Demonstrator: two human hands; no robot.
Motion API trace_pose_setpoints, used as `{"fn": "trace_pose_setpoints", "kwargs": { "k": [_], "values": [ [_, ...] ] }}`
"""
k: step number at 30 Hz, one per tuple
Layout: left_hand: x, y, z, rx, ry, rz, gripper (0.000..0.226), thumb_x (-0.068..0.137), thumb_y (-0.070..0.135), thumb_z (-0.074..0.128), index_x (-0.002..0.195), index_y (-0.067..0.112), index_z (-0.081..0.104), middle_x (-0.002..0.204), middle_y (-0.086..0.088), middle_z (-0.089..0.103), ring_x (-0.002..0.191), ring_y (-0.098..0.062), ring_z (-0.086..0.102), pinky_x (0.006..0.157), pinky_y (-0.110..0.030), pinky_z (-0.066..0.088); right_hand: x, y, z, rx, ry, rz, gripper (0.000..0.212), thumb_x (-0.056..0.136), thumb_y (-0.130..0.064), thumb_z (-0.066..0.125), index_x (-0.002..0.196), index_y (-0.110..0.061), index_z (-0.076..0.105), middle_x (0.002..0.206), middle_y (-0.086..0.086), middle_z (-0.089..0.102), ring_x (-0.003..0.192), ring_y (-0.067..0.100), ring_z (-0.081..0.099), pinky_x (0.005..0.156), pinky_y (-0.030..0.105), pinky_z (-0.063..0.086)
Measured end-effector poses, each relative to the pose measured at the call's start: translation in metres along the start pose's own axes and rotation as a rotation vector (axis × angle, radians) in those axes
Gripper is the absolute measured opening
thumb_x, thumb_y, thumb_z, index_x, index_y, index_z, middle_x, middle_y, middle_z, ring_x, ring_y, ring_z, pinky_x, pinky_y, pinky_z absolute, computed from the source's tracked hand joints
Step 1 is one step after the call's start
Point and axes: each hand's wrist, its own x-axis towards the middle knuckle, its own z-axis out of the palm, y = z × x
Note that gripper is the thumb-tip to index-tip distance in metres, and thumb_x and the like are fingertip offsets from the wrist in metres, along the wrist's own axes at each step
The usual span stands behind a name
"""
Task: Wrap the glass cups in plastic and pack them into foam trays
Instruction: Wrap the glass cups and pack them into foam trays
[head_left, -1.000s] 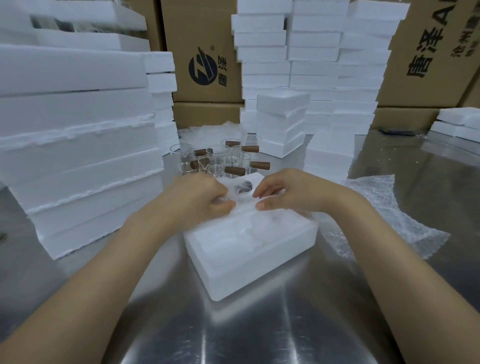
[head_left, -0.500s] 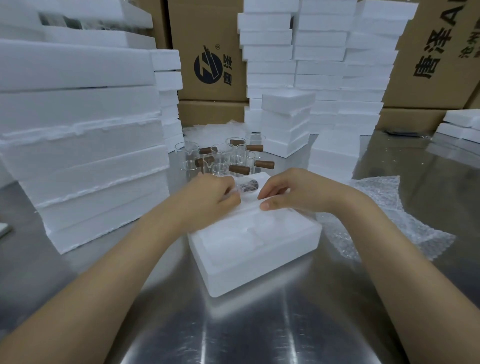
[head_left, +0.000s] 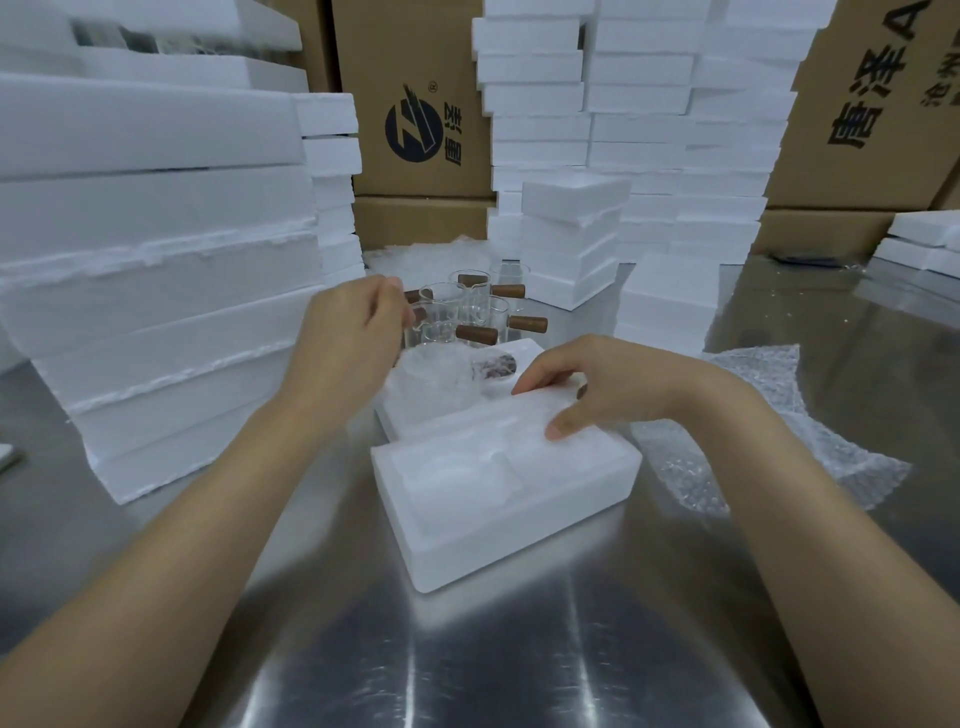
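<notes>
Two white foam trays lie end to end on the steel table. The near foam tray (head_left: 519, 519) shows bare moulded recesses. The far foam tray (head_left: 400, 415) holds a plastic-wrapped glass cup (head_left: 441, 382) in one recess. My right hand (head_left: 602, 389) grips the near tray's far rim, thumb inside and fingers over the edge. My left hand (head_left: 348, 332) hovers blurred above the far tray's left side, fingers loosely curled, holding nothing I can see. Several bare glass cups with brown wooden handles (head_left: 467, 317) stand just behind the trays.
Tall stacks of foam trays (head_left: 156, 270) wall the left side, and more foam stacks (head_left: 634, 130) rise behind the cups. Printed cardboard boxes (head_left: 421, 130) line the back. Bubble wrap sheets (head_left: 769, 447) lie to the right of the trays.
My left hand has lifted off the wrapped cup and moved up and left toward the bare cups. My right hand slid onto the near tray's rim. The wrapped cup now lies uncovered in the far tray.
</notes>
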Motion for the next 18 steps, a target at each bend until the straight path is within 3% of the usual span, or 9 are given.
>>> {"fn": "trace_pose_setpoints", "kwargs": {
  "k": [2, 4, 6, 9, 11, 14, 18],
  "values": [
    [-0.001, -0.001, -0.002, 0.042, -0.001, -0.011, 0.042, 0.099, 0.022, 0.037, 0.071, 0.007, 0.065, 0.069, -0.007, 0.066, 0.065, -0.005, 0.057, 0.059, -0.012, 0.038, -0.001, 0.003, -0.002, -0.051, 0.028, 0.005, 0.044, 0.075, -0.009, 0.077, 0.108, -0.036, 0.066, 0.125, -0.016, 0.050, 0.109, -0.002, 0.047, 0.085, 0.011, 0.034],
    [-0.004, 0.002, -0.002, 0.145, -0.015, -0.012, 0.038, 0.096, 0.024, 0.039, 0.069, 0.007, 0.060, 0.065, -0.009, 0.059, 0.068, -0.027, 0.055, 0.060, -0.034, 0.040, -0.004, 0.007, -0.004, -0.068, 0.069, 0.053, 0.052, 0.074, -0.010, 0.079, 0.109, -0.044, 0.061, 0.130, -0.015, 0.033, 0.115, 0.002, 0.036, 0.090, 0.017, 0.031],
    [-0.006, 0.007, -0.004, 0.286, -0.036, -0.042, 0.039, 0.095, 0.027, 0.039, 0.061, 0.011, 0.049, 0.060, -0.009, 0.050, 0.067, -0.036, 0.049, 0.055, -0.035, 0.034, -0.006, 0.010, -0.007, -0.048, 0.064, 0.097, 0.058, 0.073, -0.011, 0.080, 0.112, -0.047, 0.056, 0.132, -0.014, 0.029, 0.118, 0.004, 0.035, 0.093, 0.020, 0.031],
    [-0.008, 0.009, -0.010, 0.543, -0.175, -0.196, 0.036, 0.094, 0.029, 0.038, 0.063, 0.012, 0.043, 0.064, -0.007, 0.048, 0.071, -0.034, 0.050, 0.065, -0.034, 0.040, -0.011, 0.014, -0.013, 0.074, 0.045, 0.105, 0.057, 0.073, -0.010, 0.080, 0.114, -0.043, 0.058, 0.131, -0.018, 0.042, 0.119, -0.002, 0.044, 0.096, 0.023, 0.039],
    [-0.009, 0.009, -0.013, 0.626, -0.341, -0.319, 0.032, 0.092, 0.027, 0.038, 0.067, 0.009, 0.047, 0.065, -0.006, 0.061, 0.070, -0.028, 0.056, 0.073, -0.034, 0.048, -0.017, 0.018, -0.020, 0.235, 0.057, 0.056, 0.049, 0.074, -0.007, 0.080, 0.110, -0.037, 0.065, 0.122, -0.021, 0.057, 0.114, -0.007, 0.052, 0.094, 0.018, 0.043],
    [-0.010, 0.010, -0.014, 0.528, -0.549, -0.425, 0.026, 0.089, 0.019, 0.040, 0.073, 0.006, 0.056, 0.058, -0.008, 0.069, 0.052, -0.023, 0.068, 0.076, -0.033, 0.056, -0.026, 0.026, -0.029, 0.443, 0.103, -0.002, 0.031, 0.072, -0.004, 0.078, 0.094, -0.025, 0.076, 0.112, -0.012, 0.070, 0.107, 0.001, 0.062, 0.089, 0.016, 0.050],
    [-0.011, 0.010, -0.009, 0.433, -0.588, -0.355, 0.013, 0.089, 0.005, 0.041, 0.081, 0.013, 0.048, 0.074, -0.010, 0.070, 0.050, -0.015, 0.068, 0.064, -0.025, 0.053, -0.024, 0.031, -0.032, 0.648, 0.355, -0.055, 0.020, 0.070, -0.013, 0.075, 0.090, -0.014, 0.073, 0.096, 0.004, 0.073, 0.089, 0.017, 0.069, 0.083, 0.028, 0.056]
  ]
}}
